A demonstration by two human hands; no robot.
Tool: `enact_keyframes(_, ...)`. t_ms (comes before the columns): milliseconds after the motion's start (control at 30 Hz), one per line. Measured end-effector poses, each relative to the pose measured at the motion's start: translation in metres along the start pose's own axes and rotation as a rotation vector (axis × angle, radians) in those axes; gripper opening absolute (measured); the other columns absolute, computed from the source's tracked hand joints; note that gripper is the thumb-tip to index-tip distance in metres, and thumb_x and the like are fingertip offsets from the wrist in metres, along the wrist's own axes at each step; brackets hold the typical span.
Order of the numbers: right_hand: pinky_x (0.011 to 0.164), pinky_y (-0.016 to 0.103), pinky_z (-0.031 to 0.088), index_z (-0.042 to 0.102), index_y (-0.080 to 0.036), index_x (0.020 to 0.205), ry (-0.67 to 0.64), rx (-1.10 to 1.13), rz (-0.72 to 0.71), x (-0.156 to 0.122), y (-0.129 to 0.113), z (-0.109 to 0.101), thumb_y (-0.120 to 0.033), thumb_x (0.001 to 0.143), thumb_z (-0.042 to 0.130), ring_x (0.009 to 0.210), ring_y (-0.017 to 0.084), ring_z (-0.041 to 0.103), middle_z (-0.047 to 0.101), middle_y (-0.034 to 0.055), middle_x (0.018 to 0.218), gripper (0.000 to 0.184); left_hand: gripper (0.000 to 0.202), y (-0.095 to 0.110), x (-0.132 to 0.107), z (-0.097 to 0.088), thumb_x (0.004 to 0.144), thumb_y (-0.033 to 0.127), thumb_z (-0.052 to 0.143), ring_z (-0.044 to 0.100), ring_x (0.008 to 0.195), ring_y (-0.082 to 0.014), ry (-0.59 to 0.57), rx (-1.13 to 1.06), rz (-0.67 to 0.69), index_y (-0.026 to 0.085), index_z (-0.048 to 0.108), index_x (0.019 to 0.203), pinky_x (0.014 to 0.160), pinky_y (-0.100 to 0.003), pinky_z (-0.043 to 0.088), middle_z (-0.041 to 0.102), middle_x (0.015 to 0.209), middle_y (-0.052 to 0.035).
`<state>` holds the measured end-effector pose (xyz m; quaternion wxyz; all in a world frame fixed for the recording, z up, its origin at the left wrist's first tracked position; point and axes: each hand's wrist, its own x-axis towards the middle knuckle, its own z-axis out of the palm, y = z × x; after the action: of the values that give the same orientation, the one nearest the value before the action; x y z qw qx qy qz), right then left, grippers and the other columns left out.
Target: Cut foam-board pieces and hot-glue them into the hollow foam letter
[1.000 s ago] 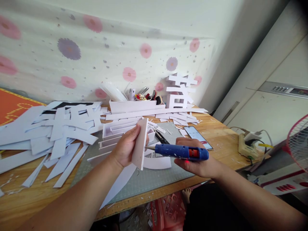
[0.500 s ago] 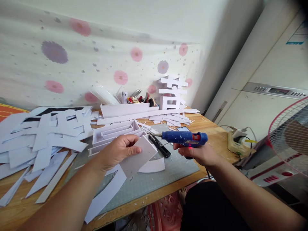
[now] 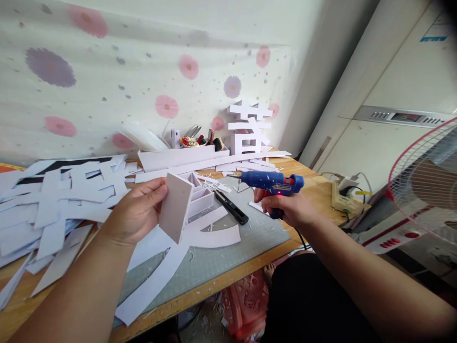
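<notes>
The wooden tabletop (image 3: 317,195) carried a grey cutting mat (image 3: 257,238), and on that mat lay a white walled piece (image 3: 200,202), built of thin strips on edge. It sat just beyond the panel and to the right of the left grip (image 3: 137,212), the nearer of the two; how far it ran on behind the panel could not be told.

The blue glue gun (image 3: 262,182) was above the mat's right side, with the right grip (image 3: 282,205) wrapped around its handle. Its barrel lay nearly level, long axis across the view, nozzle pointing left towards the panel's side.

The white panel (image 3: 176,209) was in the air over the mat, pinched at its left edge by the left grip, and it reached out to the right from there. Its longer visible edges ran up and down, the top leaning a little to the right. A clear gap parted it from the nozzle.

Below that gap a black knife (image 3: 232,208) lay on the mat, slanting down to the right.
</notes>
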<state>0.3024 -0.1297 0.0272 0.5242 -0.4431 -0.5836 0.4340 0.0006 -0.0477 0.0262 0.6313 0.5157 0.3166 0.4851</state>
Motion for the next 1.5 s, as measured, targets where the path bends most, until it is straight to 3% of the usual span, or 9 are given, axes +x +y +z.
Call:
enact_keyframes(100, 0.047, 0.023, 0.042, 0.066, -0.017, 0.069, 0.006, 0.070, 0.000, 0.004, 0.006, -0.001, -0.026, 0.061, 0.069, 0.048, 0.008, 0.049, 0.060, -0.0016, 0.063, 0.013, 0.032, -0.003, 0.004, 0.002, 0.060, 0.043, 0.084, 0.058, 0.065, -0.0148, 0.181, -0.003, 0.111, 0.024, 0.072, 0.083, 0.060, -0.023, 0.048, 0.070, 0.075, 0.0020)
enact_keyframes(233, 0.049, 0.024, 0.044, 0.066, -0.017, 0.070, 0.039, 0.085, 0.019, 0.006, 0.011, -0.001, -0.028, 0.061, 0.071, 0.049, 0.009, 0.051, 0.060, -0.0019, 0.063, 0.016, 0.024, -0.011, 0.007, 0.003, 0.076, 0.047, 0.070, 0.049, 0.058, -0.0119, 0.298, 0.336, 0.196, 0.024, 0.065, 0.078, 0.053, -0.021, 0.040, 0.058, 0.065, 0.0055)
enact_keyframes(500, 0.048, 0.024, 0.041, 0.065, -0.017, 0.071, 0.062, 0.047, -0.005, 0.008, 0.011, -0.005, -0.026, 0.063, 0.072, 0.049, 0.009, 0.050, 0.058, -0.0023, 0.062, 0.014, 0.021, -0.014, 0.006, 0.012, 0.080, 0.039, 0.063, 0.054, 0.062, -0.0156, -0.036, 0.721, 0.036, 0.021, 0.066, 0.090, 0.053, -0.023, 0.040, 0.065, 0.075, 0.0012)
enact_keyframes(600, 0.048, 0.025, 0.041, 0.064, -0.017, 0.070, 0.070, 0.033, 0.000, 0.008, 0.010, -0.008, -0.027, 0.062, 0.072, 0.050, 0.009, 0.051, 0.058, -0.0016, 0.063, 0.015, 0.020, -0.005, 0.008, 0.023, 0.077, 0.037, 0.065, 0.058, 0.067, -0.0182, -0.043, 0.875, 0.063, 0.020, 0.070, 0.087, 0.057, -0.024, 0.041, 0.070, 0.079, -0.0016)
enact_keyframes(867, 0.047, 0.028, 0.040, 0.063, -0.020, 0.069, 0.045, 0.046, -0.007, 0.007, 0.010, -0.019, -0.029, 0.064, 0.071, 0.054, 0.012, 0.051, 0.058, 0.0013, 0.066, 0.013, 0.016, 0.006, 0.021, 0.043, 0.071, 0.036, 0.071, 0.045, 0.048, -0.0154, 0.012, 1.286, 0.214, 0.023, 0.065, 0.063, 0.050, -0.026, 0.025, 0.060, 0.052, 0.0022)
enact_keyframes(1067, 0.048, 0.028, 0.041, 0.063, -0.020, 0.069, 0.029, 0.055, -0.003, 0.007, 0.013, -0.026, -0.028, 0.064, 0.071, 0.053, 0.012, 0.051, 0.059, 0.0012, 0.066, 0.013, 0.014, 0.007, 0.027, 0.049, 0.070, 0.036, 0.072, 0.046, 0.051, -0.0166, -0.044, 1.305, 0.243, 0.025, 0.067, 0.064, 0.051, -0.026, 0.026, 0.063, 0.056, 0.0016)
enact_keyframes(1233, 0.047, 0.025, 0.041, 0.063, -0.018, 0.070, 0.007, 0.045, 0.000, 0.005, 0.013, -0.026, -0.026, 0.065, 0.068, 0.052, 0.011, 0.050, 0.058, -0.0001, 0.064, 0.011, 0.020, 0.012, 0.018, 0.046, 0.077, 0.038, 0.065, 0.047, 0.043, -0.0153, 0.075, 1.234, 0.134, 0.024, 0.057, 0.065, 0.047, -0.025, 0.031, 0.055, 0.044, 0.0041)
enact_keyframes(1333, 0.046, 0.025, 0.040, 0.064, -0.020, 0.069, -0.021, 0.028, 0.006, 0.003, 0.012, -0.025, -0.027, 0.067, 0.069, 0.053, 0.011, 0.050, 0.058, 0.0000, 0.063, 0.010, 0.017, 0.018, 0.008, 0.030, 0.081, 0.040, 0.064, 0.053, 0.045, -0.0154, 0.070, 0.883, 0.068, 0.025, 0.058, 0.074, 0.048, -0.025, 0.040, 0.059, 0.048, 0.0038)
enact_keyframes(1500, 0.045, 0.023, 0.038, 0.062, -0.017, 0.067, -0.189, -0.014, 0.043, 0.003, 0.009, -0.012, -0.028, 0.068, 0.067, 0.050, 0.010, 0.049, 0.055, -0.0019, 0.055, 0.012, 0.024, 0.023, -0.011, 0.008, 0.067, 0.047, 0.079, 0.058, 0.060, -0.0167, -0.101, 0.296, 0.255, 0.029, 0.067, 0.077, 0.053, -0.027, 0.046, 0.069, 0.070, -0.0006)
